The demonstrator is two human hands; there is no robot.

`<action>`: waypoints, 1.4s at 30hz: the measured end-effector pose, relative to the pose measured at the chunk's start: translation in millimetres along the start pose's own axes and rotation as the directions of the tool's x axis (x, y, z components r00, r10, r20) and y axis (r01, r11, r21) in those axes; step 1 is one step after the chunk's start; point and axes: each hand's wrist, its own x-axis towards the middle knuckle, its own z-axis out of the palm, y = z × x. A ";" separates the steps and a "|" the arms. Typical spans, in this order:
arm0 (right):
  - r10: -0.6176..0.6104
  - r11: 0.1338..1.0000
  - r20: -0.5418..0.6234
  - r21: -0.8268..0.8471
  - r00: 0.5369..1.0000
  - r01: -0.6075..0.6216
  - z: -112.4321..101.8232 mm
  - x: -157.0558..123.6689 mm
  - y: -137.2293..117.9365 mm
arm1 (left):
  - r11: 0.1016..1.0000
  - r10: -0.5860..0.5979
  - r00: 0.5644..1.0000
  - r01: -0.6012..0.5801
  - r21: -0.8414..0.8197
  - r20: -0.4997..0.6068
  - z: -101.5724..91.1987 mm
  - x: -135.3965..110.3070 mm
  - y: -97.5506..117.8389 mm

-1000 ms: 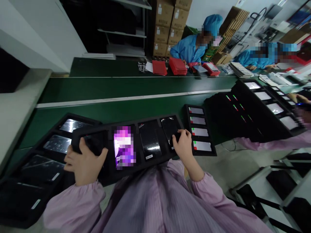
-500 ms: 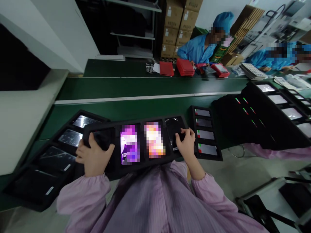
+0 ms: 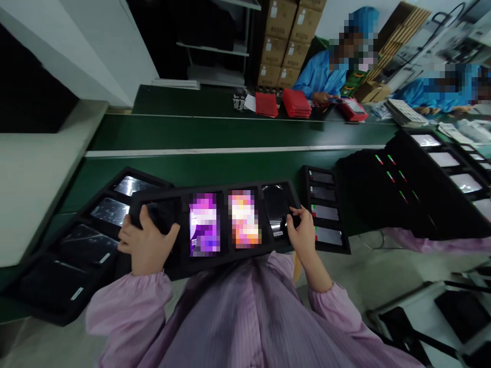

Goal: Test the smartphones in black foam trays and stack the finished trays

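I hold a black tray (image 3: pixel 224 256) against my body, with phones in its slots. My left hand (image 3: pixel 144 244) is closed around the tray's left end, thumb over the leftmost slot. My right hand (image 3: pixel 303 231) grips the tray's right edge, fingers curled beside a dark phone (image 3: pixel 275 208). Two lit phones, one (image 3: pixel 204 224) and another (image 3: pixel 244 219), sit in the middle slots.
A second black tray (image 3: pixel 86 225) of dark phones lies to my left on the green conveyor belt (image 3: pixel 215 133). More phone trays (image 3: pixel 324 207) lie to the right. Two people in blue coats work across the belt near red trays (image 3: pixel 295 102). Cardboard boxes (image 3: pixel 284 36) are stacked behind.
The third phone's screen lit up. My right hand slid off the rightmost phone to the tray's right edge. My left hand kept its grip.
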 end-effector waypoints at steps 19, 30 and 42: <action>-0.277 0.951 0.115 0.172 0.954 0.256 -36.4 -0.1 -9.3 | 0.907 -0.097 0.980 0.158 -0.390 0.172 -30.9 9.3 -22.5; -0.408 0.912 0.313 0.090 0.858 0.401 -45.5 11.2 -0.6 | 0.810 -0.157 0.910 0.341 -0.477 0.384 -50.0 -14.6 -75.9; -0.554 0.832 0.466 0.346 0.690 0.434 -16.5 8.2 -53.9 | 0.960 -0.090 0.990 0.115 -0.256 0.107 -29.9 13.1 -56.1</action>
